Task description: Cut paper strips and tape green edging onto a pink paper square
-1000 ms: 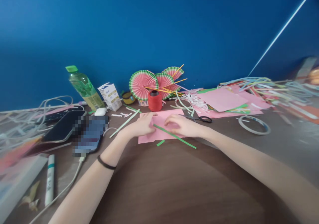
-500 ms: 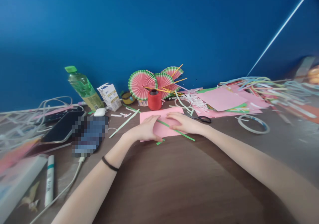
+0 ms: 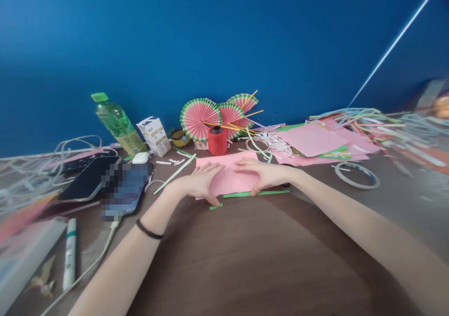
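Observation:
A pink paper sheet (image 3: 229, 178) lies flat on the brown table (image 3: 252, 260) in front of me. My left hand (image 3: 201, 182) rests on its left part, fingers spread and flat. On the sheet's right part lies my right hand (image 3: 264, 173), also open, thumb pointing down toward the sheet's near edge. A long green paper strip (image 3: 257, 194) lies along that near edge, just below my right thumb. A short green scrap (image 3: 215, 207) sits by my left thumb.
Behind the sheet stand a red thread spool (image 3: 218, 141), pink paper fans (image 3: 201, 118), a small carton (image 3: 154, 135) and a green bottle (image 3: 117, 124). Phones (image 3: 124, 187), cables and a marker (image 3: 70, 253) lie left. Pink sheets (image 3: 312, 140), paper strips and a tape ring (image 3: 357, 175) lie right.
The green strip, which lay slanted across the pink sheet, now lies level along its near edge. Both hands have spread flat on the sheet, and the scissors are now mostly hidden.

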`<state>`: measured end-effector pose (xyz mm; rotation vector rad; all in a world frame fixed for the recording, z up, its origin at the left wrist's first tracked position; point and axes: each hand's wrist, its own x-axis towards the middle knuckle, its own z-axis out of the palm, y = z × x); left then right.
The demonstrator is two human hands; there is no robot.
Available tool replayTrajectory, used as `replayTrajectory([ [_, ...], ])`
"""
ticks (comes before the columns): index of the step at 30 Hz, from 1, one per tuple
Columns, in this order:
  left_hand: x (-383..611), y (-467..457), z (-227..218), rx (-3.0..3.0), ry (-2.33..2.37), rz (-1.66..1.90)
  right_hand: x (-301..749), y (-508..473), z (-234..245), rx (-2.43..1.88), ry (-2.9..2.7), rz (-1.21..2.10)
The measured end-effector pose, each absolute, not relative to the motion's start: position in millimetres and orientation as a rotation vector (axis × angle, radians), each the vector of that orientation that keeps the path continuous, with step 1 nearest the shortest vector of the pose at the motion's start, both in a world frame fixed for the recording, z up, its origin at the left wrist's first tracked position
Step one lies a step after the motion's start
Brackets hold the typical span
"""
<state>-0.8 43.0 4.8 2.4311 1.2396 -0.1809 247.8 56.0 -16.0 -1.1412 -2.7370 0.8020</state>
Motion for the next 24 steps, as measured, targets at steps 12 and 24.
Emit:
replayTrajectory([
  [12,0,41,14,2.410,1.205,-0.049,217,35,-15,-0.961,-2.560,0.647],
  [24,0,44,9,2.416,1.212,-0.077,205,26,-22,-1.038,-2.545,0.621],
])
